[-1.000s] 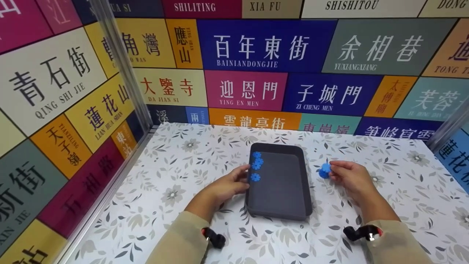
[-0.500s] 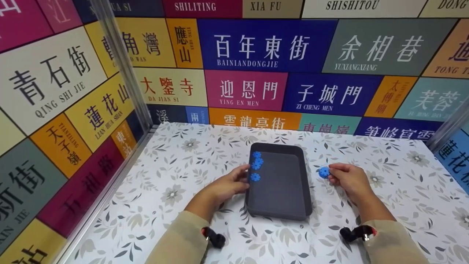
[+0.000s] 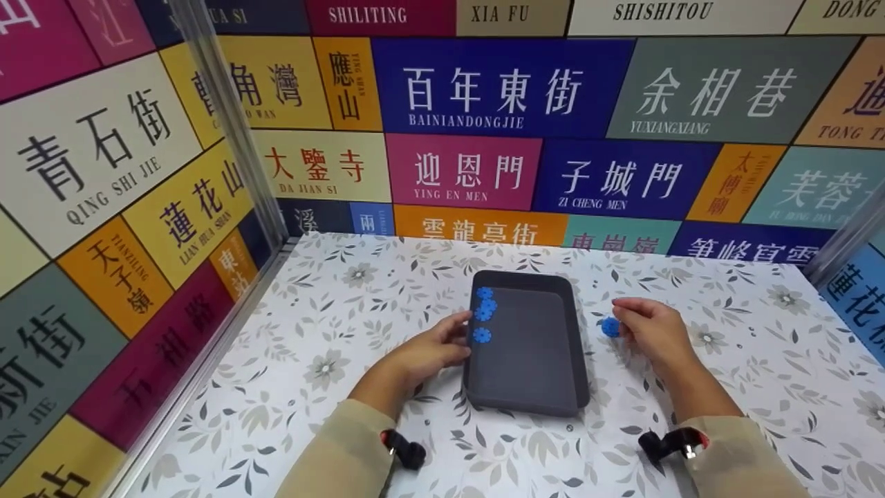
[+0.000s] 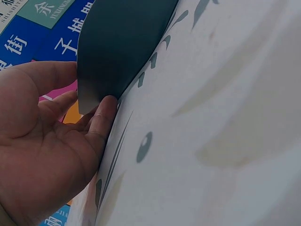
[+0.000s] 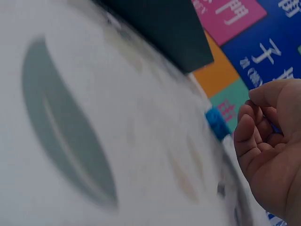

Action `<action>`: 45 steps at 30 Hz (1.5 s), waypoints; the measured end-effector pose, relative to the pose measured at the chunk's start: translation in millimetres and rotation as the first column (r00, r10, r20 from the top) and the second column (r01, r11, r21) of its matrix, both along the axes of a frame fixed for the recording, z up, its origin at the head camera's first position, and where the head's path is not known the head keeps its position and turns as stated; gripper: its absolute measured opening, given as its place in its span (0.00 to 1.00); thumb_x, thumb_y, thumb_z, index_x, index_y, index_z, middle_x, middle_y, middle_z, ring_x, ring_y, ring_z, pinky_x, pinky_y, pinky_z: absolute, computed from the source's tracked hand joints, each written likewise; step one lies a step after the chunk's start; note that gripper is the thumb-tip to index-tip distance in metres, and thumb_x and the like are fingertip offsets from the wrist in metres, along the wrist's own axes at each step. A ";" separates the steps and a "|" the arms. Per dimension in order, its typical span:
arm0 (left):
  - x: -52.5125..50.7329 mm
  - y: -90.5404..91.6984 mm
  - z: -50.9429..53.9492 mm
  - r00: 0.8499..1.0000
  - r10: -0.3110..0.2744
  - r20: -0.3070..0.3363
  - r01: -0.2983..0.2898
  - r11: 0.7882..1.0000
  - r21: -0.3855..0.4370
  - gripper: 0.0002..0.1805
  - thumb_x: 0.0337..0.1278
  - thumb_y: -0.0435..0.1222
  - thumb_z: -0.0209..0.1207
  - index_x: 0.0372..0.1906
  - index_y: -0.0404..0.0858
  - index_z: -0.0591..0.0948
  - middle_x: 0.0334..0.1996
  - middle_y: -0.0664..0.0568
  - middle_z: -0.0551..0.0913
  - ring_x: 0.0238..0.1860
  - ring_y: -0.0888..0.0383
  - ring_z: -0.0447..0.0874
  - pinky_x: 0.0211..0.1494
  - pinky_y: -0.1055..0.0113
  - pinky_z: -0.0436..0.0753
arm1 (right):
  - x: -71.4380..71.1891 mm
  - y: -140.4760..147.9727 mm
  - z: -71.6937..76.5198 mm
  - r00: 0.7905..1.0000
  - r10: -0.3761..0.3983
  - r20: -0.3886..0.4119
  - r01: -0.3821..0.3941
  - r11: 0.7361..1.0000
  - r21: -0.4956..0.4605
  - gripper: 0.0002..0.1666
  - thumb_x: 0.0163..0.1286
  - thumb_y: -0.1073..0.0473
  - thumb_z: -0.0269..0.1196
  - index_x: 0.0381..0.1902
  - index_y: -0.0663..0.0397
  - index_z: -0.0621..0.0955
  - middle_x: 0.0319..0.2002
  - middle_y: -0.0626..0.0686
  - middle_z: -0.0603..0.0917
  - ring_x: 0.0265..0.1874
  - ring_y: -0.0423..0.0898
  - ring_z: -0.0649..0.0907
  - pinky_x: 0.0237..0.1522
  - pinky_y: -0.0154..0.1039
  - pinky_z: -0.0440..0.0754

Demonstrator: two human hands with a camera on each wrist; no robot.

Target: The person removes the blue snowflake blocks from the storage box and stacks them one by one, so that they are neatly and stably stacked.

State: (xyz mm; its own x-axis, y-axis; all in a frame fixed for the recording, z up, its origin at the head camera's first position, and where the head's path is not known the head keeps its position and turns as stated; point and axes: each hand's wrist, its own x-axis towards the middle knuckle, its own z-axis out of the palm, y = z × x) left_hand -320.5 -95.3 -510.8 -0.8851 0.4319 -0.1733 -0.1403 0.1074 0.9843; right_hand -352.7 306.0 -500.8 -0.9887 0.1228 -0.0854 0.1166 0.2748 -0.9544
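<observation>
A dark grey tray (image 3: 529,353) lies at the middle of the table, with several blue flower-shaped pieces (image 3: 482,335) along its left inner side. My left hand (image 3: 422,354) rests its fingertips against the tray's left wall; the left wrist view shows the relaxed hand (image 4: 51,136) by the tray's outer side (image 4: 117,47). Right of the tray is a blue piece or small stack (image 3: 610,326), beside my right hand (image 3: 653,335). In the right wrist view that hand's fingers (image 5: 244,127) are curled, thumb near index, nothing visible between them, and the blue stack (image 5: 217,123) stands apart.
A white tablecloth with grey leaves (image 3: 332,332) covers the table. Colourful panels with Chinese lettering (image 3: 463,173) form the walls behind and at the left. Black wrist devices (image 3: 404,449) sit at both sleeves.
The right hand's thumb and index have shifted slightly up and left, off the top of the blue piece they pinched. The left hand, the tray and its pieces stay where they were.
</observation>
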 end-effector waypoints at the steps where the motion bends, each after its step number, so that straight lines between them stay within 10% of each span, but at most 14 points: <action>1: 0.0 0.1 -0.3 1.000 0.001 -0.001 -0.001 1.000 0.003 0.43 0.68 0.28 0.59 0.86 0.44 0.60 0.80 0.40 0.67 0.77 0.45 0.71 0.80 0.52 0.76 | 1.4 -5.5 5.5 1.000 0.015 -0.016 -0.015 1.000 -0.015 0.21 0.78 0.50 0.67 0.61 0.54 0.85 0.33 0.40 0.86 0.31 0.37 0.83 0.34 0.31 0.86; 10: 0.7 1.1 1.4 1.000 0.017 0.005 -0.017 1.000 -0.006 0.43 0.67 0.30 0.60 0.85 0.47 0.62 0.80 0.41 0.68 0.78 0.46 0.71 0.82 0.50 0.73 | 7.9 -67.0 50.5 0.976 0.183 -0.123 -0.199 0.969 -0.143 0.07 0.75 0.54 0.70 0.47 0.45 0.90 0.30 0.41 0.85 0.26 0.39 0.80 0.29 0.30 0.83; 20: 0.4 2.0 1.6 1.000 0.021 0.007 -0.021 1.000 0.000 0.43 0.66 0.29 0.60 0.85 0.47 0.62 0.81 0.41 0.68 0.79 0.45 0.70 0.83 0.49 0.72 | -18.7 -111.5 66.4 0.950 0.285 -0.127 -0.300 0.947 -0.113 0.07 0.75 0.57 0.69 0.47 0.51 0.89 0.30 0.43 0.85 0.25 0.40 0.81 0.31 0.31 0.85; 34: 0.8 -0.4 0.3 1.000 -0.008 -0.021 0.009 1.000 0.015 0.42 0.68 0.30 0.59 0.85 0.44 0.60 0.80 0.39 0.69 0.79 0.43 0.71 0.82 0.49 0.73 | -65.7 -152.8 39.6 0.928 0.367 -0.065 -0.367 0.930 0.014 0.20 0.74 0.60 0.68 0.57 0.69 0.85 0.27 0.47 0.84 0.24 0.41 0.79 0.29 0.33 0.83; 45: 1.7 -1.7 1.6 1.000 -0.005 -0.004 0.005 1.000 0.007 0.42 0.68 0.31 0.60 0.85 0.45 0.61 0.79 0.40 0.71 0.78 0.45 0.73 0.82 0.49 0.73 | -76.6 -163.5 8.6 0.889 0.457 0.032 -0.458 0.888 0.041 0.20 0.72 0.59 0.70 0.58 0.63 0.86 0.36 0.51 0.87 0.29 0.43 0.83 0.31 0.33 0.85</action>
